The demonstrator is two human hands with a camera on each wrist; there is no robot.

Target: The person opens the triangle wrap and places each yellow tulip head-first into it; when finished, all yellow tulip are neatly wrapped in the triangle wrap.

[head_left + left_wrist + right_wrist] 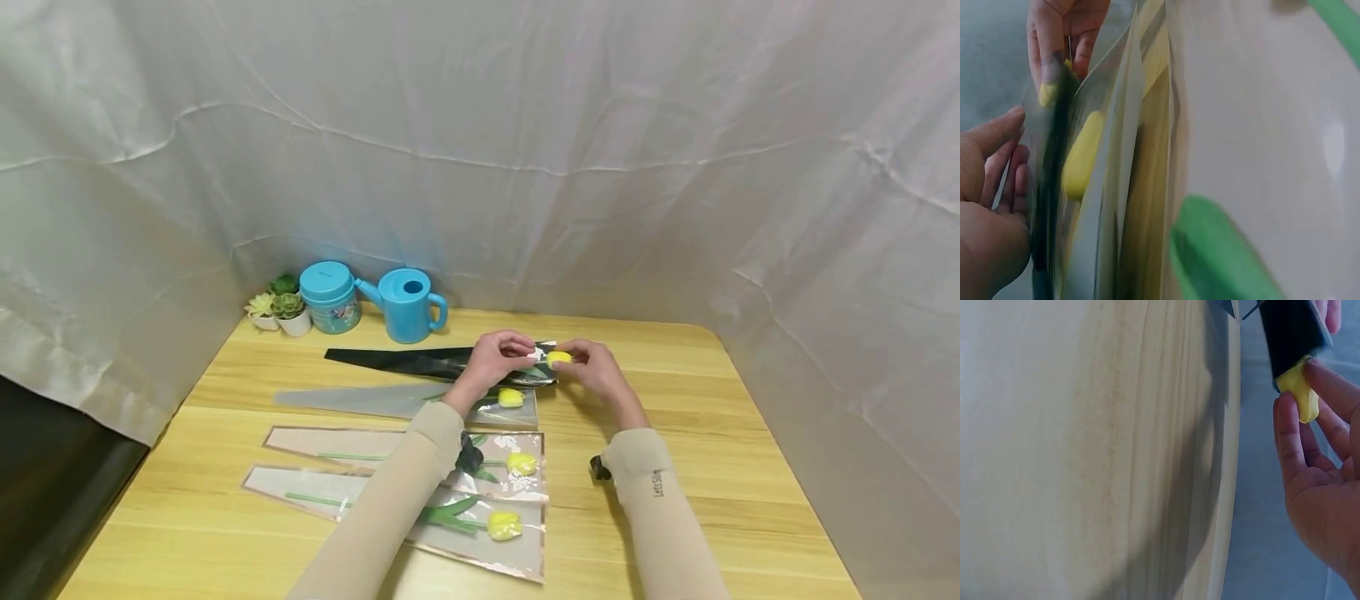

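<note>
Pinching the mouth of a black sleeve, the left hand met the right hand just behind the row of clear sleeves on the table; the right fingers held a yellow tulip at that mouth. Three more tulips in clear sleeves lay nearer the person than the black sleeve. A blue watering can, a blue jar and small potted succulents stood beyond it, by the cloth backdrop.

From the left wrist, the left hand lay loosely curled beside the black sleeve, its grip hard to tell there, with the right hand's fingers above on the tulip.

From the right wrist, the right hand gripped the tulip with fingers and thumb where it emerged from the black sleeve.
</note>
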